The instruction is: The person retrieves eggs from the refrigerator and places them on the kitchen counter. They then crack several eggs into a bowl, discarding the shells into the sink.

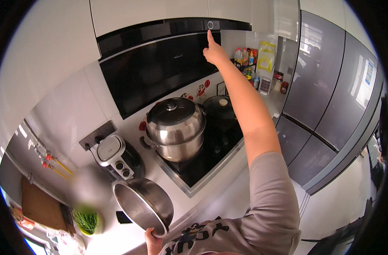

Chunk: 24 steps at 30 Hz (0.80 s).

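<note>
My right hand (215, 53) reaches up with its index finger extended to the round control (210, 25) on the black range hood (133, 36); whether the fingertip touches it I cannot tell. Low in the view, my left hand (153, 241) grips the rim of a large stainless steel bowl (143, 204), which is tilted on its side above the counter. A stainless steel steamer pot (176, 140) with a domed lid (171, 111) stands on the black gas stove (209, 159). Behind it to the right is a dark lidded pan (221, 110).
An air fryer (112, 153) stands left of the stove. A black phone-like object (123, 217), a container of green vegetables (88, 223) and a plastic bag (66, 242) lie further left. Bottles (241, 57) and jars (280, 83) fill the right corner beside a grey refrigerator (318, 79).
</note>
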Motion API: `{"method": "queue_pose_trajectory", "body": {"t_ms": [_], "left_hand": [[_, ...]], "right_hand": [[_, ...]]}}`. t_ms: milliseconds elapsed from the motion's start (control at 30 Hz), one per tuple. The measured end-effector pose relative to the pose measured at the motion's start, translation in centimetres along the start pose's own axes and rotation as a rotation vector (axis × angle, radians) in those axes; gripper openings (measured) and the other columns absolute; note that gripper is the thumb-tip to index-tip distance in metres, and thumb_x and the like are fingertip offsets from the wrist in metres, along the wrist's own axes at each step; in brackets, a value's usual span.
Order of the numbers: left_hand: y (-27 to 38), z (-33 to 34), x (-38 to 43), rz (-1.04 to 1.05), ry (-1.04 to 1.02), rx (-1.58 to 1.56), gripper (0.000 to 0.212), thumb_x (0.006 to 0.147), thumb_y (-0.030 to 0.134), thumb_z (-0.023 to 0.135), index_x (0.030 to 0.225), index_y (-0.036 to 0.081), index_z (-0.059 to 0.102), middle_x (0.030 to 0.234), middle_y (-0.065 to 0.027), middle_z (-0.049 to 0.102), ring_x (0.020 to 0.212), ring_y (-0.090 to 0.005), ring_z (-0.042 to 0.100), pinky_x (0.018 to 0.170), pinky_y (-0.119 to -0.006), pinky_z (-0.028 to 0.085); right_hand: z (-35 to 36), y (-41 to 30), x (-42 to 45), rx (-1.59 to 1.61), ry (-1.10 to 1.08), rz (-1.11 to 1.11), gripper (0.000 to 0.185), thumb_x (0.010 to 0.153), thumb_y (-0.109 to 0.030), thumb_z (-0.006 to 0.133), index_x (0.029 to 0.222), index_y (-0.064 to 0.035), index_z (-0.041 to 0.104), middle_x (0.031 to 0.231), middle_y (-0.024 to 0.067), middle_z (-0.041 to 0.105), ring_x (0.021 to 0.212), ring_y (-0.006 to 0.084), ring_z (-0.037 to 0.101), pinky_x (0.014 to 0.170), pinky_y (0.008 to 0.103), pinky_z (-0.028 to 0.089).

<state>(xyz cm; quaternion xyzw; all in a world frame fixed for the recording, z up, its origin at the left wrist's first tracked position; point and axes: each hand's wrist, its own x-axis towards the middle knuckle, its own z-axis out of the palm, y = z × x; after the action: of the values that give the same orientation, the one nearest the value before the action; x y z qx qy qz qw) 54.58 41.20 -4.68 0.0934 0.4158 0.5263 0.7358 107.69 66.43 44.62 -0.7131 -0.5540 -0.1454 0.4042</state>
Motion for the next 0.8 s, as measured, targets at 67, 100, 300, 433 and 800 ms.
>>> {"method": "queue_pose_trajectory", "body": {"t_ms": [67, 100, 300, 433, 800], "left_hand": [[1.4, 2.5, -0.5, -0.087, -0.074, -0.023, 0.028, 0.071, 0.009, 0.049, 0.095, -0.002, 0.055, 0.094, -0.0105, 0.060, 0.092, -0.0265, 0.059, 0.084, -0.039, 0.047], [2.3, 4.8, -1.6, -0.096, -0.016, -0.046, 0.029, 0.071, 0.009, 0.049, 0.097, -0.002, 0.054, 0.094, -0.0111, 0.060, 0.093, -0.0268, 0.058, 0.085, -0.040, 0.047], [2.9, 4.5, 3.4, -0.146, 0.091, 0.258, 0.027, 0.076, 0.030, 0.055, 0.057, 0.012, 0.047, 0.054, -0.0032, 0.049, 0.049, -0.0162, 0.045, 0.047, -0.030, 0.037], [4.0, 4.2, 5.5, -0.124, -0.132, 0.052, 0.029, 0.071, 0.011, 0.048, 0.096, -0.003, 0.053, 0.094, -0.0121, 0.060, 0.091, -0.0278, 0.059, 0.084, -0.040, 0.047], [4.0, 4.6, 9.8, 0.007, -0.108, 0.178, 0.036, 0.073, 0.016, 0.050, 0.099, -0.008, 0.050, 0.087, -0.0175, 0.059, 0.080, -0.0315, 0.062, 0.068, -0.049, 0.049]], "right_hand": [[0.9, 0.6, 1.9, 0.045, -0.019, 0.026, 0.075, 0.086, -0.017, 0.045, 0.144, -0.0185, -0.001, 0.063, 0.0119, 0.054, 0.055, 0.0280, 0.051, 0.052, 0.0395, 0.039], [1.4, 0.0, 2.5, 0.021, -0.007, 0.028, 0.075, 0.086, -0.016, 0.045, 0.144, -0.0184, -0.002, 0.063, 0.0119, 0.054, 0.055, 0.0280, 0.051, 0.052, 0.0394, 0.040], [3.8, 1.1, 6.1, -0.065, 0.187, -0.029, 0.073, 0.084, -0.015, 0.046, 0.144, -0.0242, 0.005, 0.066, 0.0135, 0.055, 0.060, 0.0291, 0.054, 0.055, 0.0408, 0.042], [5.0, 1.9, 6.6, -0.015, 0.230, -0.020, 0.073, 0.083, -0.016, 0.047, 0.144, -0.0260, 0.009, 0.068, 0.0146, 0.057, 0.063, 0.0308, 0.056, 0.057, 0.0419, 0.043], [4.3, 3.2, 7.6, -0.029, 0.389, -0.042, 0.077, 0.082, -0.019, 0.053, 0.142, -0.0129, 0.007, 0.081, 0.0165, 0.064, 0.075, 0.0328, 0.062, 0.074, 0.0387, 0.047]]}}
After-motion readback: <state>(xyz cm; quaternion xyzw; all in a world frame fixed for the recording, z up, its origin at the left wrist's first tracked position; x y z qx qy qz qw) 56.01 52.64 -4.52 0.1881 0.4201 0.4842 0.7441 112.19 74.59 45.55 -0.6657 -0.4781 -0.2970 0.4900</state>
